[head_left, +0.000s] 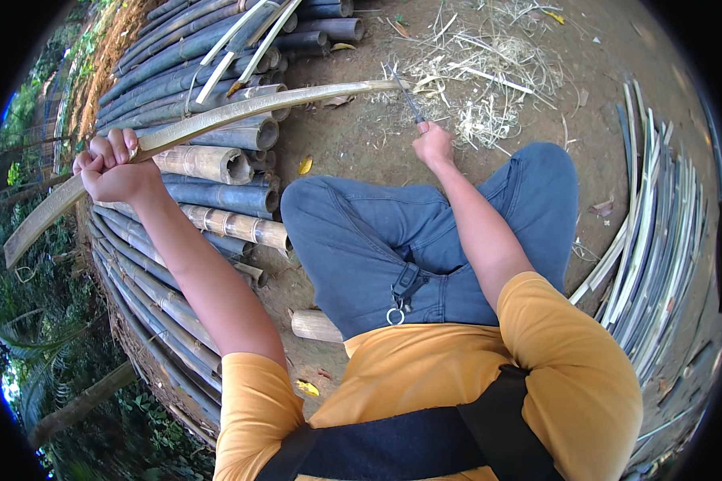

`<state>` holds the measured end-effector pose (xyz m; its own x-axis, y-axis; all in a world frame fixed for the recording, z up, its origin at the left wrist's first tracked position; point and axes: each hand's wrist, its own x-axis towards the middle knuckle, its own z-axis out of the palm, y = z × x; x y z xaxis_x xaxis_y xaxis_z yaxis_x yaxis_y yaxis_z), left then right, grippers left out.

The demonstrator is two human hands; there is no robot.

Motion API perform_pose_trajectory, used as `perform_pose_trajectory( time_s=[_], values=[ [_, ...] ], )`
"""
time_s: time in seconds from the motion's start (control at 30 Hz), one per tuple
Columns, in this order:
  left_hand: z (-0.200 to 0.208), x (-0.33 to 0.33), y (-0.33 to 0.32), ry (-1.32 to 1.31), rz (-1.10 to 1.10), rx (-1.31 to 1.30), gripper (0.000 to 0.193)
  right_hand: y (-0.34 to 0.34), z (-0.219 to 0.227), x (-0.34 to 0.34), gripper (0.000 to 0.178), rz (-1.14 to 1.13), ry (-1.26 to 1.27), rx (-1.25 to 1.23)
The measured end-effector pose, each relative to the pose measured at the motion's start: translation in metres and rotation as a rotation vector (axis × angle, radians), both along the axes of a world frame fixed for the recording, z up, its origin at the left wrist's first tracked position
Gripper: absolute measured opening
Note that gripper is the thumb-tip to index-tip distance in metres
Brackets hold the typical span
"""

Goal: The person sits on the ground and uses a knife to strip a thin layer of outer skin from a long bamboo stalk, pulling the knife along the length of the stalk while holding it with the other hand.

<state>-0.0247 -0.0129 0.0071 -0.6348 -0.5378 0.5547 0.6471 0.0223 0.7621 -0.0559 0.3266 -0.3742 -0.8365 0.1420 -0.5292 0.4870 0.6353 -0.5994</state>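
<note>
My left hand [114, 167] is closed around a long, pale split bamboo strip [241, 111], gripping it toward its near-left end. The strip runs up and to the right across the stacked poles, and its far end lies just above the ground. My right hand [434, 144] is closed on the handle of a knife [409, 98]. The thin dark blade points up and to the left, at or against the strip's far end; whether it touches I cannot tell. Pale shavings [489, 88] lie on the ground beside the blade.
Dark bamboo poles [192, 68] are stacked at the left, with cut strips [253, 48] lying on top. A bundle of thin split strips [654, 232] lies at the right. My crossed legs [377, 232] sit on bare dirt. A short pale bamboo piece [315, 325] lies by my hip.
</note>
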Motion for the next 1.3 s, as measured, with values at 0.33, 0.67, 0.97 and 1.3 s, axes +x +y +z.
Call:
perform_pose_trajectory(
  time_s=[0.33, 0.67, 0.97, 1.3],
  values=[
    [0.01, -0.005, 0.038, 0.037, 0.138, 0.036, 0.008, 0.025, 0.019, -0.008, 0.034, 0.009, -0.005, 0.08],
    [0.033, -0.037, 0.104, 0.169, 0.445, -0.021, 0.017, 0.088, 0.074, -0.027, 0.01, -0.159, -0.077, -0.551],
    [0.053, -0.064, 0.179, 0.283, 0.382, -0.171, 0.009, 0.097, 0.115, -0.001, 0.01, -0.026, -0.106, -0.571],
    [0.055, -0.04, 0.198, 0.197, -0.151, -0.11, 0.004, 0.055, 0.108, 0.054, 0.018, 0.082, 0.384, -0.385]
  ],
)
